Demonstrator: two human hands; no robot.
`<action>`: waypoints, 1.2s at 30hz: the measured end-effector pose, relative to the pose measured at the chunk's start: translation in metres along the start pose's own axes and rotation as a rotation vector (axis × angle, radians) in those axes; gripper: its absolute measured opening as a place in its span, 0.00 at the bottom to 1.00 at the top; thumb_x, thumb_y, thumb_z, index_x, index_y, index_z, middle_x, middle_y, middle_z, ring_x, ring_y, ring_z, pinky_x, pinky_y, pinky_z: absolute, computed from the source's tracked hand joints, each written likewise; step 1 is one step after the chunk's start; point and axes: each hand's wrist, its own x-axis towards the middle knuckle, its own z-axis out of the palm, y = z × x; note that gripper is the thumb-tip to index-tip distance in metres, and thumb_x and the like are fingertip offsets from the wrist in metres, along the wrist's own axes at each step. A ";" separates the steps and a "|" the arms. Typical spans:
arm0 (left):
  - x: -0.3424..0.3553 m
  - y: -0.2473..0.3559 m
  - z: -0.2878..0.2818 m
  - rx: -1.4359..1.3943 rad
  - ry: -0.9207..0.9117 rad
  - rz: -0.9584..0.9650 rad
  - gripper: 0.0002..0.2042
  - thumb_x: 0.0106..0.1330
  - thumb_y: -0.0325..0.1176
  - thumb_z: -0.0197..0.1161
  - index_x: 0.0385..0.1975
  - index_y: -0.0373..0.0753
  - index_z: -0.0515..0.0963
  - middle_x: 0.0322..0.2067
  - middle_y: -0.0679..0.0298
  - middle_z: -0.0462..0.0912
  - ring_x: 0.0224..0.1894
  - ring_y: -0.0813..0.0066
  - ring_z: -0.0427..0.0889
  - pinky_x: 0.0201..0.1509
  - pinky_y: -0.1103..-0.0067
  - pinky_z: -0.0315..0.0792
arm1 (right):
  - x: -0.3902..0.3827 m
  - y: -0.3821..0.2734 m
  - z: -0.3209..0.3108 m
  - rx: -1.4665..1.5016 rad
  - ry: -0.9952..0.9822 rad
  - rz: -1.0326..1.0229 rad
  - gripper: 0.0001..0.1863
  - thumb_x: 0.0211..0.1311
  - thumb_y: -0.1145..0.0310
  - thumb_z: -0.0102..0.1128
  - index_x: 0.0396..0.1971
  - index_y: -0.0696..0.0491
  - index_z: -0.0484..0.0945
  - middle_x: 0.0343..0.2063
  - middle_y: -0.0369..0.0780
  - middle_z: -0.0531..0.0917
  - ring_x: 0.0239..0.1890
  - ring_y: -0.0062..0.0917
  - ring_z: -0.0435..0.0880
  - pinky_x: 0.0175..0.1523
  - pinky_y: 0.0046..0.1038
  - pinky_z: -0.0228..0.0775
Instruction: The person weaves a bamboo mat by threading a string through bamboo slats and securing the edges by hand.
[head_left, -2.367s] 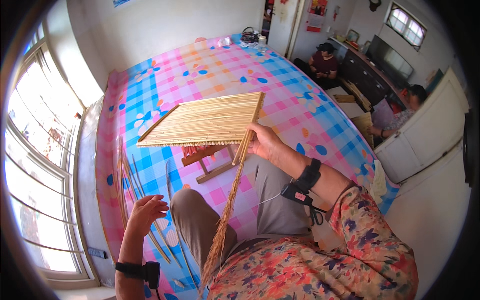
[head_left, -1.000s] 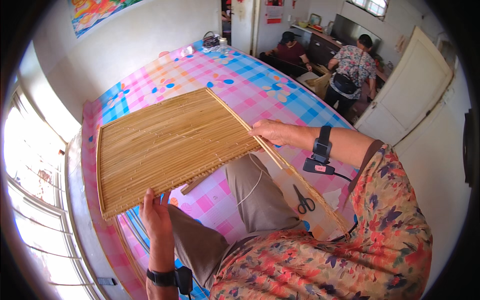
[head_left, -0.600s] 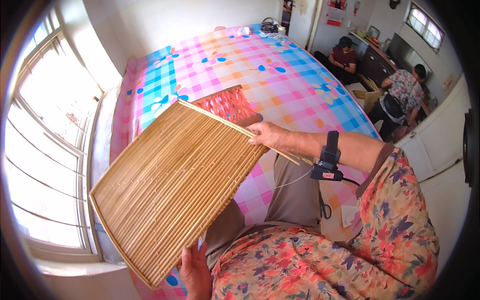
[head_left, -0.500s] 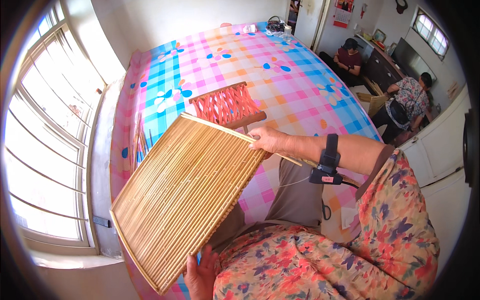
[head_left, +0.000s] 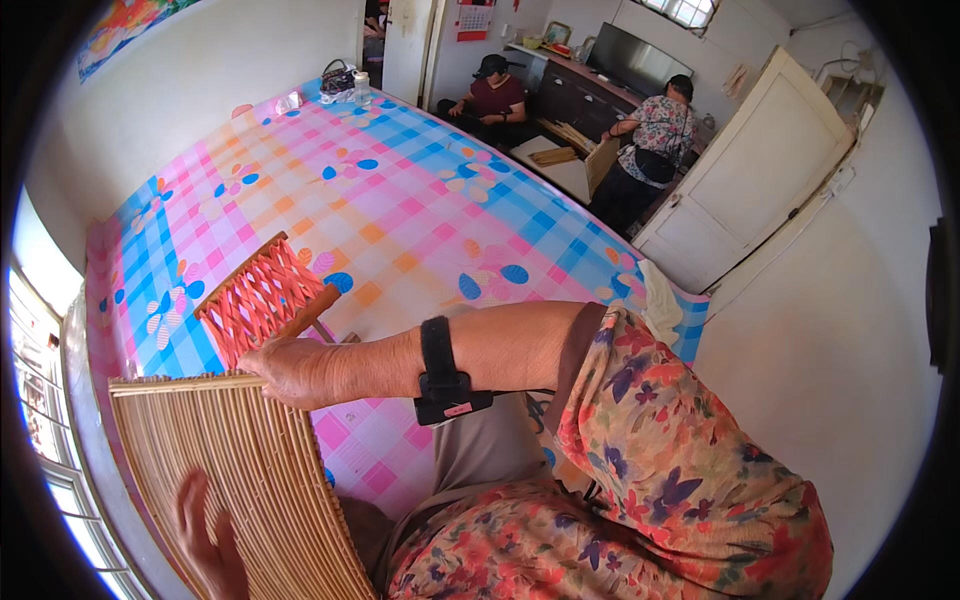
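Observation:
A panel of thin tan stalks laid side by side [head_left: 240, 460] stands tilted in front of me at the lower left. My right hand [head_left: 290, 372] is closed on its upper right corner, with the arm stretched across from the right. My left hand [head_left: 210, 545] is raised in front of the panel's face, its fingers apart and nothing in them; whether it touches the stalks I cannot tell. Just beyond my right hand a folding stool with red woven straps [head_left: 268, 300] and a wooden frame rests on the checked bed cover.
The pink and blue checked cover [head_left: 400, 215] spreads over the bed. At its far end are a dark bag [head_left: 338, 78] and a clear jar [head_left: 362, 88]. A seated person [head_left: 495, 100] and a bending person [head_left: 655, 135] are beyond, near a white door [head_left: 750, 165]. A barred window [head_left: 45, 420] is at left.
My view has swung to the right. The panel now sits farther left with my right hand still on its corner. My left hand has come up from its lower edge to before its face.

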 end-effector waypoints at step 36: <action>0.128 -0.093 0.001 0.469 -0.077 -0.091 0.11 0.63 0.37 0.56 0.26 0.35 0.75 0.29 0.52 0.74 0.36 0.51 0.72 0.44 0.62 0.65 | -0.032 -0.026 0.087 0.746 -0.054 0.210 0.24 0.61 0.57 0.59 0.44 0.64 0.71 0.30 0.48 0.82 0.29 0.32 0.82 0.34 0.30 0.74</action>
